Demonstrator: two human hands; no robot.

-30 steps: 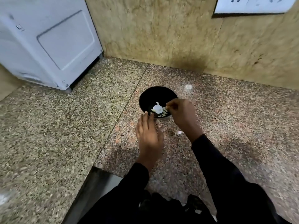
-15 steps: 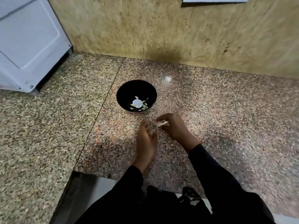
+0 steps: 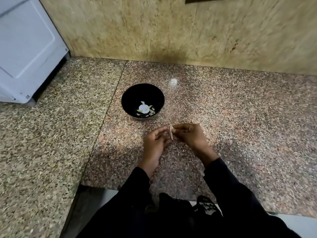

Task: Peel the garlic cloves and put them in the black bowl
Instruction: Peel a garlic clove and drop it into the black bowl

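The black bowl [image 3: 142,101] stands on the granite counter with several pale peeled garlic cloves [image 3: 145,109] at its bottom. Just in front of it, both hands meet above the counter. My right hand [image 3: 188,136] pinches a small pale garlic clove [image 3: 171,133] at its fingertips. My left hand [image 3: 157,143] faces it, fingers curled, with the fingertips touching the same clove. Most of the clove is hidden between the fingers.
A white appliance [image 3: 25,48] stands at the back left on the granite counter [image 3: 240,126]. A beige stone wall [image 3: 154,31] runs along the back. The counter's front edge [image 3: 137,188] lies close to my body, with my shoes and the floor below.
My right hand left the bowl, went to the counter by my left hand and came up holding a clove. Both hands now meet on it in front of the bowl.
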